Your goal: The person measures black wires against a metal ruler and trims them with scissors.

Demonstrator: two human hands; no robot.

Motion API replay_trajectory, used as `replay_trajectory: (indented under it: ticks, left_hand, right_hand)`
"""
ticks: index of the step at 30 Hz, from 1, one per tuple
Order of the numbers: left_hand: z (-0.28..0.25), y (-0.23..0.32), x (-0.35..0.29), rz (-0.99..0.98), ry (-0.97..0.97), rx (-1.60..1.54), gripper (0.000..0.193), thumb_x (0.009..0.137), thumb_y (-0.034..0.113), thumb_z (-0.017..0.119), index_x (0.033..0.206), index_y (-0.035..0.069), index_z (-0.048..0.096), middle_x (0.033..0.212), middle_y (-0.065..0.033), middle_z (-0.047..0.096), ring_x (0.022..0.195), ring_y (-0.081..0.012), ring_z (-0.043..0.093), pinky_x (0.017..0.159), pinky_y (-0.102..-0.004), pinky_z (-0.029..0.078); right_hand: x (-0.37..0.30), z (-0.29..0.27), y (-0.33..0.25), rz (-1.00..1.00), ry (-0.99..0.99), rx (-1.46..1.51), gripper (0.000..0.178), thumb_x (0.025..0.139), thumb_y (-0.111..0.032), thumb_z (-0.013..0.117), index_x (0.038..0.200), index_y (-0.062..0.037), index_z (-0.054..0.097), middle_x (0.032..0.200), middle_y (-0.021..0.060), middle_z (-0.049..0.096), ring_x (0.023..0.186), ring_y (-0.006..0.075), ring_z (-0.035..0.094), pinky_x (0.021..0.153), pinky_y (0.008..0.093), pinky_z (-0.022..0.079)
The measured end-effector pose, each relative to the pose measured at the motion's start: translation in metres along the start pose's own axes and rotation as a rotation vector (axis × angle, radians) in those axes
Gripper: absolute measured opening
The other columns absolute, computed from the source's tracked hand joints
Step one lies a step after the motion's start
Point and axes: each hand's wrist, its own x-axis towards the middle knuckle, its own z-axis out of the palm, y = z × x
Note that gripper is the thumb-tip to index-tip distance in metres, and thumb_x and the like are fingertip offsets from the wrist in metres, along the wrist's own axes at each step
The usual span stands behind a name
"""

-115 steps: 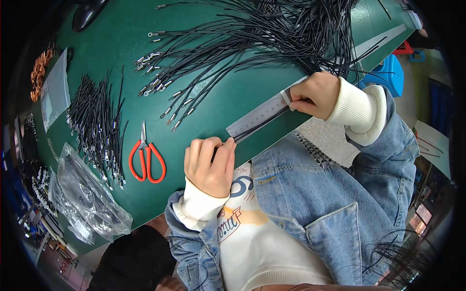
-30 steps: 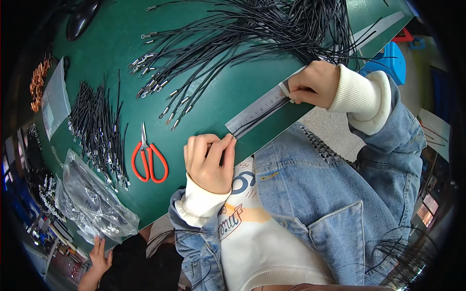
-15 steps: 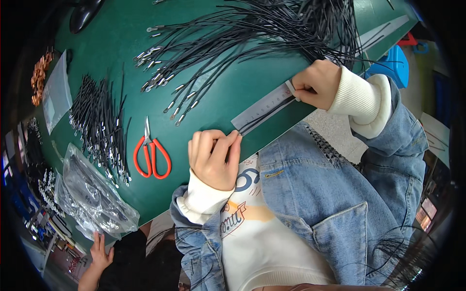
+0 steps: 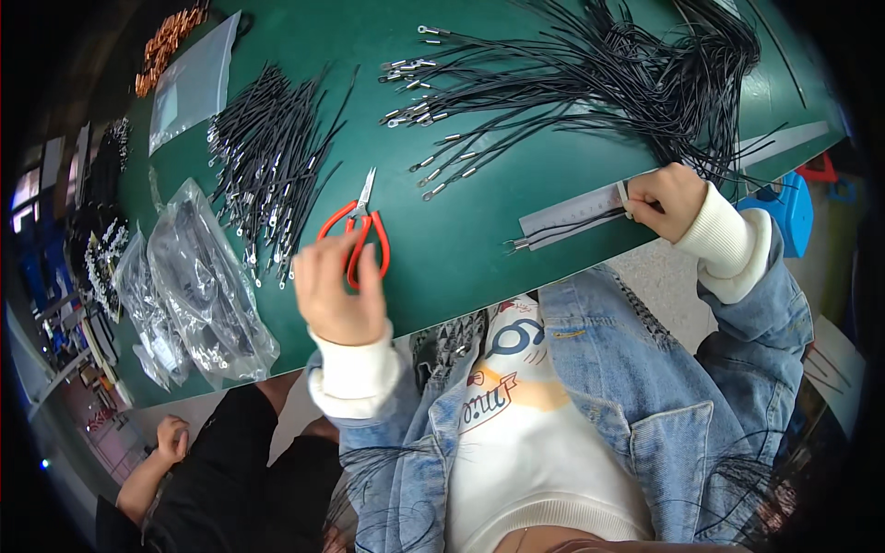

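My right hand (image 4: 666, 198) is closed at the far end of a clear ruler (image 4: 570, 210), pinching black wires (image 4: 581, 224) that lie along it. Metal ends of these wires stick out past the ruler's left end. Over the red-handled scissors (image 4: 380, 244) hovers my left hand (image 4: 339, 290), slightly blurred, its thumb and fingers apart. It covers part of the left handle, and whether it touches the handle cannot be made out. The scissors lie with their blades toward the back of the green table (image 4: 442, 286).
Long black wires with metal ring ends (image 4: 590, 83) spread across the back. Shorter black wires (image 4: 272, 157) are heaped left of the scissors. Clear plastic bags (image 4: 207, 286), a flat bag (image 4: 194, 83) and copper-coloured parts (image 4: 171, 46) lie further left. Another person's hand (image 4: 171, 438) is at lower left.
My left hand has let go of the wire ends at the ruler and moved left to the scissors. My right hand still pinches the wires at the ruler. The whole view has shifted.
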Motion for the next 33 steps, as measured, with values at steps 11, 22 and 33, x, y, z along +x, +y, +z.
replay_trajectory:
  ticks: [11, 22, 33]
  left_hand:
    - [-0.012, -0.016, 0.005, -0.619, -0.165, -0.708, 0.020, 0.077, 0.000, 0.066, 0.095, -0.001, 0.059, 0.058, -0.0011, 0.057, 0.046, -0.0074, 0.052, 0.046, -0.0229, 0.043]
    - [0.024, 0.090, 0.009, -0.079, -0.809, -0.745, 0.032, 0.075, 0.002, 0.052, 0.106, -0.005, 0.053, 0.064, -0.0058, 0.057, 0.057, -0.0185, 0.061, 0.059, -0.0272, 0.048]
    - [0.054, 0.111, 0.012, -0.093, -0.709, -0.617, 0.029, 0.075, 0.004, 0.055, 0.103, -0.005, 0.052, 0.065, -0.0136, 0.058, 0.054, -0.0281, 0.061, 0.054, -0.0325, 0.048]
  right_hand:
    - [0.018, -0.030, -0.031, -0.059, -0.046, 0.429, 0.016, 0.087, -0.012, 0.056, 0.079, -0.0001, 0.062, 0.063, 0.0047, 0.060, 0.054, 0.0108, 0.053, 0.051, 0.0244, 0.040]
    - [0.023, -0.023, -0.047, -0.133, 0.181, 0.527, 0.017, 0.087, -0.017, 0.057, 0.081, -0.0025, 0.063, 0.061, 0.0053, 0.057, 0.049, 0.0121, 0.049, 0.047, 0.0264, 0.038]
    - [0.018, -0.013, -0.044, -0.191, 0.216, 0.464, 0.012, 0.087, -0.010, 0.057, 0.082, -0.0004, 0.063, 0.068, 0.0062, 0.060, 0.054, 0.0132, 0.053, 0.049, 0.0245, 0.040]
